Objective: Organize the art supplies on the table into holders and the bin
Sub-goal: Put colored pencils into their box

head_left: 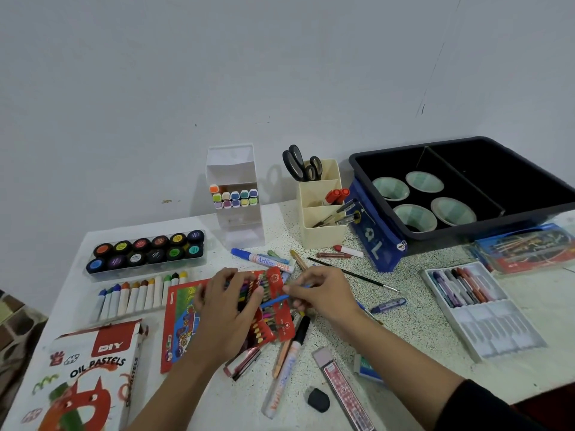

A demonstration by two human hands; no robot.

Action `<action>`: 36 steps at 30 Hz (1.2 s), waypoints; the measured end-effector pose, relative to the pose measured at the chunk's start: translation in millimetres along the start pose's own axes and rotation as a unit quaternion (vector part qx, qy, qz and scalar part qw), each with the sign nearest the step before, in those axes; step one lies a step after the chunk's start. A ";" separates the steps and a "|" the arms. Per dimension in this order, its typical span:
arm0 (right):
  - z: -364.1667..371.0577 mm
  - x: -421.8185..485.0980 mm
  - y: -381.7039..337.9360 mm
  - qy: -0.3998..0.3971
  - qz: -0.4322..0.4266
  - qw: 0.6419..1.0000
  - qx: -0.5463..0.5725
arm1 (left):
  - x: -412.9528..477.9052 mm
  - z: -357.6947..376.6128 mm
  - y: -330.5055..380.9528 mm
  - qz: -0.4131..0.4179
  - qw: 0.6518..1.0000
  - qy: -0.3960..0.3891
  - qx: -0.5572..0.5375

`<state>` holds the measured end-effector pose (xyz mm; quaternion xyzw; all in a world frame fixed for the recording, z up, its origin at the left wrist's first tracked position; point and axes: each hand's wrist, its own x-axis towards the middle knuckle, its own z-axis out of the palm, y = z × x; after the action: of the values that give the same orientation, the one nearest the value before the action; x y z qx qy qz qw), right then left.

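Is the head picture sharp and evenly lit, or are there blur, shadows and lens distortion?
Head view: soft, even light; the black-handled scissors in the cream plastic holder throw a faint shadow on the wall to their left; the rim of the black plastic bin bows from the wide lens.

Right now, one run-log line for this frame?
phase: sorting | left grip: rests on pencil pack | right grip: pinches blue pencil over pack
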<state>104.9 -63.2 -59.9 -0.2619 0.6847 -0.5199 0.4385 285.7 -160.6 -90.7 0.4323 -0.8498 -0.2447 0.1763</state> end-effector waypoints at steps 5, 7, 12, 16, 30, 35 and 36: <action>10.1 5.7 -2.3 0.035 -0.078 0.981 -0.176 | 1.0 0.2 -0.8 0.002 1.000 0.001 0.012; 17.3 6.2 1.9 0.038 -0.115 0.972 -0.201 | 1.0 1.3 -1.9 0.000 1.000 0.004 0.022; 26.0 2.3 13.8 0.030 -0.241 0.912 -0.331 | 2.0 2.9 -4.5 -0.005 0.999 0.022 0.038; 18.2 -2.2 18.2 0.009 -0.245 0.911 -0.332 | 1.6 2.7 -4.2 -0.002 0.999 0.020 0.028; 13.0 -1.3 13.4 -0.044 -0.257 0.893 -0.366 | -2.6 3.0 5.8 -0.006 0.999 0.019 0.036; 10.1 1.1 14.6 0.001 -0.215 0.921 -0.324 | -4.8 2.0 5.4 -0.002 0.999 0.030 0.018; 7.9 1.0 14.5 0.003 -0.206 0.919 -0.335 | -5.1 0.9 4.9 -0.002 1.000 0.028 0.014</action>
<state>112.7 -63.2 -74.5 -0.5274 0.7511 -0.3394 0.2061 285.0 -153.8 -89.1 0.4430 -0.8469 -0.2213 0.1935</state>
